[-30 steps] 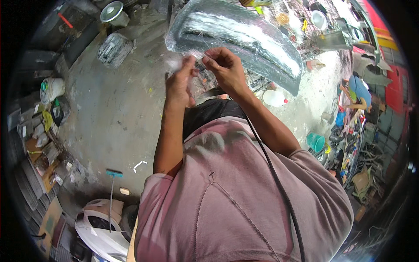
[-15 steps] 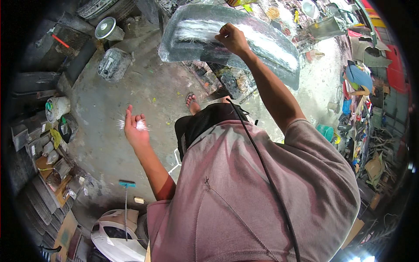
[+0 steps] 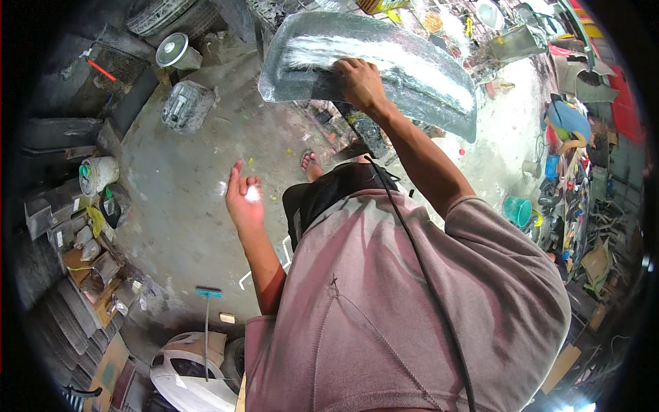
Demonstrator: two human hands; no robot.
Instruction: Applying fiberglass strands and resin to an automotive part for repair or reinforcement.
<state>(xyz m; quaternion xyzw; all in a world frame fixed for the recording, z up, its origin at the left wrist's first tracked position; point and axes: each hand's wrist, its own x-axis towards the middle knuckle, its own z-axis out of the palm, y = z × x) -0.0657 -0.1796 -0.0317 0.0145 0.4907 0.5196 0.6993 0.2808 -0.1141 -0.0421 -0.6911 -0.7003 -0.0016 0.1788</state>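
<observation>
A long, curved tray-like panel with a translucent grey, film-like surface lies ahead of me. White fibre strands are spread along its length in a band. Against the near side of this band is my right hand, palm down with its fingers bent together; the fingertips and anything pinched in them are hidden. Out to the left, above the floor, my left hand is turned up and curled around a tuft of white fibres. Some strands stick out past its fingers.
At the left stand a lidded bucket, a grey-smeared container and a white bucket. A squeegee broom leans over a white shell-like part behind. A teal bucket is at the right. A black cable runs down my shirt.
My right hand has come down onto the panel's fibre band, from a raised, closed pose to bent fingers against it. My left hand has shifted right, nearer my body, still with its tuft.
</observation>
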